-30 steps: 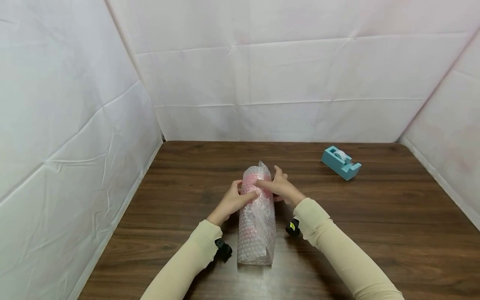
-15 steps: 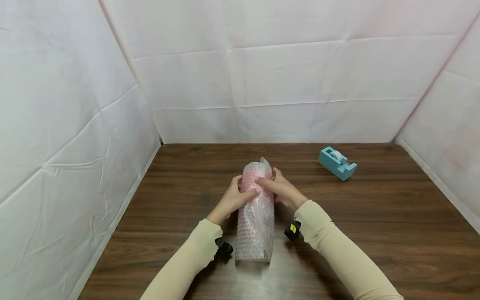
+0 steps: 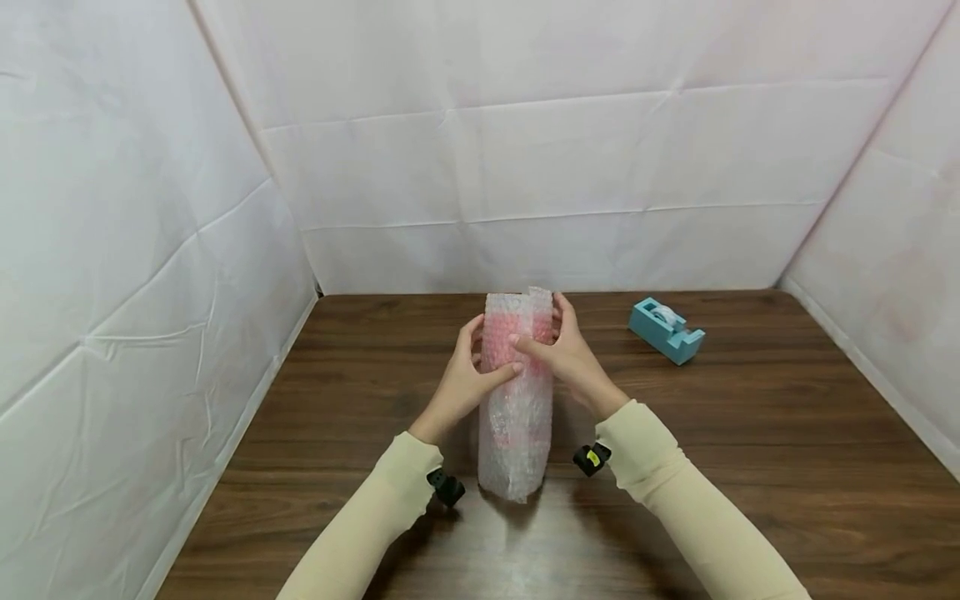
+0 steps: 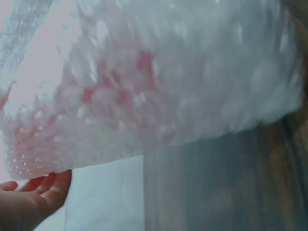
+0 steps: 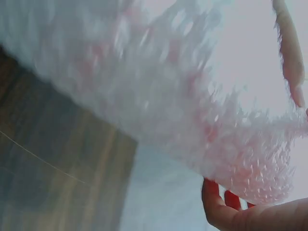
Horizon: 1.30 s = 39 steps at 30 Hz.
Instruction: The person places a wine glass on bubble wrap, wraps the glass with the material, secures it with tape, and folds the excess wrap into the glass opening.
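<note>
A bubble-wrapped roll, clear with pink showing through, stands tilted up between both hands in the head view. My left hand grips its left side, thumb across the front and fingers round the edge. From the right, my right hand holds it the same way, its thumb close above the left one. Bubble wrap fills most of the left wrist view, with fingertips under its edge. In the right wrist view the wrap is blurred, and several fingers curl beneath it. What lies inside the wrap is hidden.
A light blue tape dispenser with a roll of tape stands at the back right of the brown wooden table. White cloth walls enclose the table at the back and both sides.
Both hands have raised the far end of the bubble-wrapped roll, so it stands steeper. Its near end has shifted away from me. The head view has turned slightly.
</note>
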Each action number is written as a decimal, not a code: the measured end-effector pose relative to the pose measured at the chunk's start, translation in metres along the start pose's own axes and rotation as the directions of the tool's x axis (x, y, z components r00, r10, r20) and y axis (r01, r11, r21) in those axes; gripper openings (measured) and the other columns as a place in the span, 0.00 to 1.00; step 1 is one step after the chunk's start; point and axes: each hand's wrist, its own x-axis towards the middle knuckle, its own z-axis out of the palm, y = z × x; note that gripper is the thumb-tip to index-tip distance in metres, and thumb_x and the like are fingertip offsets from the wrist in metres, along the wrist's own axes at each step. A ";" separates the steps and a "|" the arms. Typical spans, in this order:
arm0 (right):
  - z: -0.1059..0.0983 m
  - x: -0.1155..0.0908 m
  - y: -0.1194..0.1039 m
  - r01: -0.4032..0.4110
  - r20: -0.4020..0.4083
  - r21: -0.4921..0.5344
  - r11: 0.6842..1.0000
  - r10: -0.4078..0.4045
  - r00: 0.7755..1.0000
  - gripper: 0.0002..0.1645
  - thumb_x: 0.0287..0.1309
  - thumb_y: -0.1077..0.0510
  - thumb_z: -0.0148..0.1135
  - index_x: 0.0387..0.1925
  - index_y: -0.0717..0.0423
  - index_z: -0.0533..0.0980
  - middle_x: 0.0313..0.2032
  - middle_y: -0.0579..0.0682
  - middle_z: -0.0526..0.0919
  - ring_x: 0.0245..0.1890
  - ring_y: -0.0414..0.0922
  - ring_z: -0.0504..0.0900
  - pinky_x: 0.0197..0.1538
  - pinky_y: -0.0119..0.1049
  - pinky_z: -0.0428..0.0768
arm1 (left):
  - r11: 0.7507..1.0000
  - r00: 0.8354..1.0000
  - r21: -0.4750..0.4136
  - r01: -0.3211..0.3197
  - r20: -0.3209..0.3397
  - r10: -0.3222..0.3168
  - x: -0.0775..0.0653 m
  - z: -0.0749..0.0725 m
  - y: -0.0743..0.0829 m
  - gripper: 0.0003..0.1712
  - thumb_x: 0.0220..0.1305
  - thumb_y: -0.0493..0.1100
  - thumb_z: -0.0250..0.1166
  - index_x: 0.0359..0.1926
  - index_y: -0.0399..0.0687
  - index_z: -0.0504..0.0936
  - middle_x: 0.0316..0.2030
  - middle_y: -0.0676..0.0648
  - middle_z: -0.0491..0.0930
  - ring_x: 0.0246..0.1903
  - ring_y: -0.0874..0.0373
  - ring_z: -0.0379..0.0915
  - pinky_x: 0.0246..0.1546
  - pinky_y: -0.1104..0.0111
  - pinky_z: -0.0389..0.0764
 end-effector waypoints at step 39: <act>-0.002 -0.050 0.008 0.538 -0.060 -0.048 0.842 -0.540 0.840 0.60 0.50 0.60 0.70 0.75 0.41 0.42 0.71 0.49 0.55 0.69 0.53 0.58 0.64 0.61 0.65 | 0.872 0.876 -0.156 -0.464 0.064 0.478 -0.009 -0.003 -0.002 0.60 0.48 0.28 0.72 0.74 0.57 0.47 0.68 0.44 0.60 0.65 0.49 0.59 0.64 0.62 0.68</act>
